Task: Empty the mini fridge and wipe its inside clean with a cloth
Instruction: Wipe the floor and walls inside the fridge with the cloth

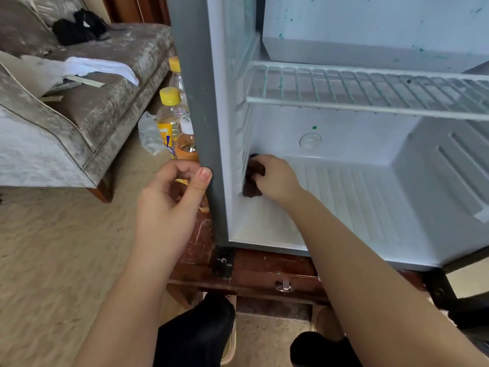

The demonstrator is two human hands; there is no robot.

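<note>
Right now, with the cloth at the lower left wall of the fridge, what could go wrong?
The right hand holds the cloth below the wire shelf; lifting the arm quickly may knock it. The left hand grips the fridge edge near the yellow-capped bottles; a shove could topple them. Green specks higher up may be missed.
</note>
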